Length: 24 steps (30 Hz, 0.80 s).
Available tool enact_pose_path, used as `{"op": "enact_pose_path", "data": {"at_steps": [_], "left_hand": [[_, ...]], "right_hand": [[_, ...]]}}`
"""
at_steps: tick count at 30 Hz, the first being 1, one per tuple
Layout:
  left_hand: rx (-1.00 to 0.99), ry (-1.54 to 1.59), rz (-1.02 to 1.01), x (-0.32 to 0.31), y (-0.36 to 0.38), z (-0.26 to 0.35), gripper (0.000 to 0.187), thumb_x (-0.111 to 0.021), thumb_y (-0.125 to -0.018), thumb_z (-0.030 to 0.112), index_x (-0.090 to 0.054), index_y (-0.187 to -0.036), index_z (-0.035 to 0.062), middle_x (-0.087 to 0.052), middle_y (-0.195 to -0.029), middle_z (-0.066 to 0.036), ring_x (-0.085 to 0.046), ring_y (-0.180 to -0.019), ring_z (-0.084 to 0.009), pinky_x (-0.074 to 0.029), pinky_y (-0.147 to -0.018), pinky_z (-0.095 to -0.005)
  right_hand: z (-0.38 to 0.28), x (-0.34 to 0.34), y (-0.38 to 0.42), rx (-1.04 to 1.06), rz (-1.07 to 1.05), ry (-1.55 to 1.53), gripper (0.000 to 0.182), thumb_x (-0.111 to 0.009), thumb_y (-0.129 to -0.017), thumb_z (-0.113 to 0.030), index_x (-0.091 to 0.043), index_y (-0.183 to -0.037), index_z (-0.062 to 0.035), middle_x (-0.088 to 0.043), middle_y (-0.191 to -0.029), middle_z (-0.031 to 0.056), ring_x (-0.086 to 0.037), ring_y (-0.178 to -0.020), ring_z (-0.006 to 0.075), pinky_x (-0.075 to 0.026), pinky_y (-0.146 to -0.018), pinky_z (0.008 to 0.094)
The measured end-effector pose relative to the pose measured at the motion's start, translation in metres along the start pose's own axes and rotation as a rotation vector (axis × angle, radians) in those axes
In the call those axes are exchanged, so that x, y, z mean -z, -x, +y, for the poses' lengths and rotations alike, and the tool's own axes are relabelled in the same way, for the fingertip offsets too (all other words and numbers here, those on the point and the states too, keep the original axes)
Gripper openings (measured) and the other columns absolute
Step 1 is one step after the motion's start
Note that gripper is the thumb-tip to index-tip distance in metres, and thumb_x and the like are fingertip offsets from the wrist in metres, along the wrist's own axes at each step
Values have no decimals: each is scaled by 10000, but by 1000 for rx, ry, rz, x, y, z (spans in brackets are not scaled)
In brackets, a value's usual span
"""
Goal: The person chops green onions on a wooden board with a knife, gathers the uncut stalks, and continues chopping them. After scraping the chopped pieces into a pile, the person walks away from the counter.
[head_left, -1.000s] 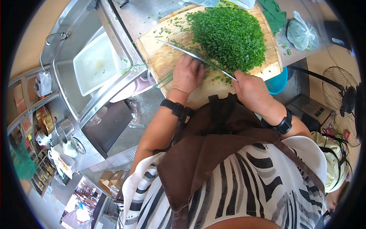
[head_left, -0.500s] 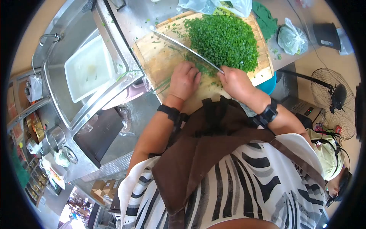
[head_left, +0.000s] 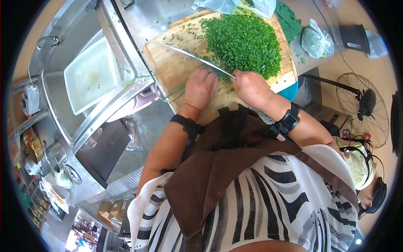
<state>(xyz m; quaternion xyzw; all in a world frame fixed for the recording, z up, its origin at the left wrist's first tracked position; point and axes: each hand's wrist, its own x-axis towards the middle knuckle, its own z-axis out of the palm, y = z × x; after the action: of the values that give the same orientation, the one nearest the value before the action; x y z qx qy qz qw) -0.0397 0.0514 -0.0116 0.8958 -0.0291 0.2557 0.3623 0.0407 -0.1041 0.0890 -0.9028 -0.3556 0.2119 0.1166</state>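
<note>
My right hand grips the handle of a long knife. Its blade slants up and leftward over the wooden cutting board, tip near the board's left edge. Just below the blade, my left hand lies closed with curled fingers on thin green onion stalks, which trail out to its left. Where the fingertips meet the stalks is partly hidden. A big heap of chopped green onions covers the right part of the board, beyond the blade, and loose bits are scattered near the far edge.
Left of the board is a metal sink holding a white tub. A plastic bag, a green cloth and a tied bag lie beyond the board. At right are a fan and another person.
The knife and my right hand have shifted slightly left, with the blade tip farther toward the board's left edge. My left hand stays on the stalks. The whole view has shifted a little.
</note>
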Motion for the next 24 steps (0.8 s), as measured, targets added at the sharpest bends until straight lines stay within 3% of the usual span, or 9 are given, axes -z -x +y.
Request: {"op": "enact_pose_path", "data": {"at_steps": [5, 8, 12, 18, 24], "left_hand": [[-43, 18, 34, -3, 0, -4, 111, -708, -736, 52, -635, -818, 65, -612, -905, -98, -581, -854, -309, -486, -756, -403], [-17, 21, 29, -4, 0, -1, 102, -675, -734, 39, -597, -800, 43, -600, -894, -97, -580, -897, -298, -490, -786, -391], [-11, 16, 44, -4, 0, -1, 106, -678, -731, 43, -596, -799, 43, -578, -886, -95, -564, -859, -293, -484, -756, -388], [1, 17, 20, 0, 0, 2, 121, -692, -740, 55, -618, -836, 45, -555, -886, -112, -554, -844, -308, -480, -739, -402], [-13, 3, 21, 2, 3, 3, 104, -669, -717, 39, -615, -806, 48, -566, -896, -95, -557, -862, -289, -483, -750, -392]], "right_hand": [[8, 13, 23, 11, 44, -29, 141, -529, -876, -120, -555, -853, 17, -623, -712, 237, -614, -691, 438, -494, -643, 519], [2, 35, 49, -14, -77, 74, 117, -536, -855, -99, -558, -845, 16, -622, -696, 238, -623, -659, 426, -501, -618, 505], [4, 15, 31, -60, -150, 135, 109, -527, -845, -85, -567, -854, 16, -626, -702, 242, -630, -653, 417, -506, -612, 499], [-4, 0, -4, 34, 50, 17, 130, -516, -856, -105, -570, -871, 12, -628, -714, 246, -629, -676, 419, -504, -625, 508], [3, 28, 47, 0, -36, 62, 139, -523, -864, -120, -562, -861, 13, -619, -697, 244, -620, -662, 428, -500, -624, 514]]}}
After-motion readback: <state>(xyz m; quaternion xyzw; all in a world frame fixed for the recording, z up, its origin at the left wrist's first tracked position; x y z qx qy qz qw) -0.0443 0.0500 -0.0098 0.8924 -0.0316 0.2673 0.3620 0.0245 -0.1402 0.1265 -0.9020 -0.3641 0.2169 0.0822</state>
